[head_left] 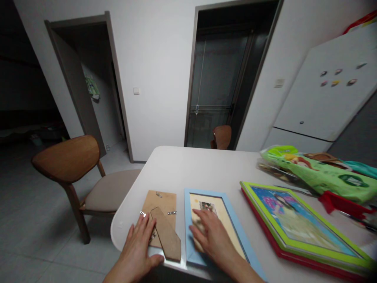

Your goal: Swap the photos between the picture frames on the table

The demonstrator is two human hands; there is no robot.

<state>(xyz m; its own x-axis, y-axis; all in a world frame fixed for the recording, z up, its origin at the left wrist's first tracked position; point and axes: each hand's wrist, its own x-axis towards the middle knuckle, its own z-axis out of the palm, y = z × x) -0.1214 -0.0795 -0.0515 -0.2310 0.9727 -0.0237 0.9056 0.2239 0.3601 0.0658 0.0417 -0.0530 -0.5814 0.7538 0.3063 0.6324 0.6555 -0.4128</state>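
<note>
My left hand [137,245] lies at the table's near edge, its fingers spread on the lower left of a brown fibreboard frame back [163,202]. That board lies flat, with small metal clips [159,194] and a hinged easel strut [166,236]. My right hand [210,236] rests open on a small photo with a cream mat [207,206] inside a light blue picture frame [187,224]. The hand hides the mat's lower part. To the right lies a larger picture frame with green and red borders [260,216].
The white rounded table [188,165] has a green plastic bag [321,173] and a red object [338,204] at its right. A wooden chair [67,161] stands left, another chair [222,137] beyond the table. A white refrigerator [321,90] stands right.
</note>
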